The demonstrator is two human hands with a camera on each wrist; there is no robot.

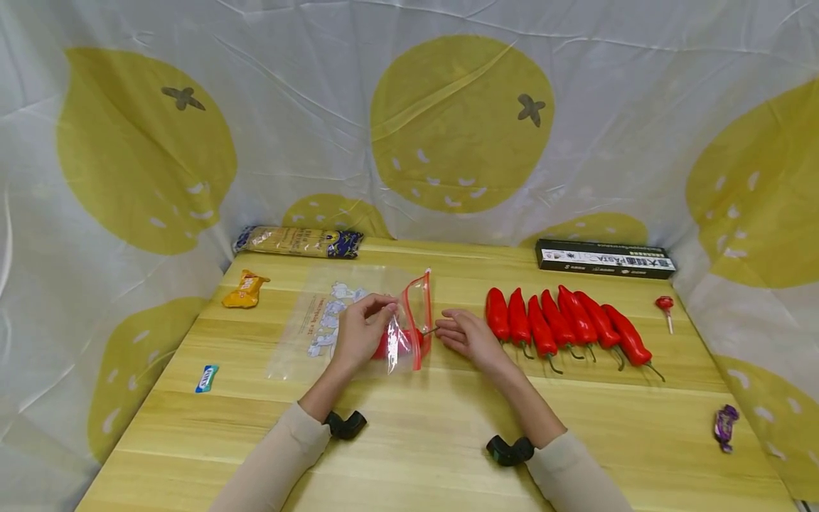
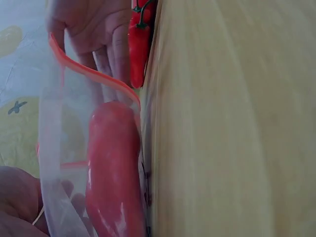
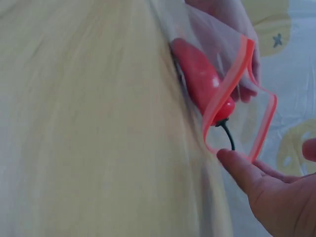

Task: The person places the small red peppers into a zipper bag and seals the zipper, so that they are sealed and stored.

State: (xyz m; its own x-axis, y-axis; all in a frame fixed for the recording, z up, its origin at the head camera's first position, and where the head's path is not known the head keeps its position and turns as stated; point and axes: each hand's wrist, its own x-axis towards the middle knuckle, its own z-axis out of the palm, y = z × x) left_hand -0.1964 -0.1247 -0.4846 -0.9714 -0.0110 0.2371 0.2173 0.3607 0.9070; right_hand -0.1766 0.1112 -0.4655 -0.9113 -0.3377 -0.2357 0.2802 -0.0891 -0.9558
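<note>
A clear zip bag with an orange-red zip edge and printed cartoon figures lies on the table, its mouth gaping to the right. Inside it is one red pepper, its green stem poking toward the opening. My left hand pinches the bag's upper layer near the mouth, lifting it off the pepper. Just outside the mouth, my right hand has its fingers extended, close to the stem tip; whether they touch it I cannot tell. More red peppers lie in a row to the right of that hand.
Behind stand a pasta packet and a black pasta box. Left lie an orange wrapped snack and a small blue wrapped sweet. Right are a red lollipop and a purple wrapped sweet. A lemon-print curtain surrounds the table.
</note>
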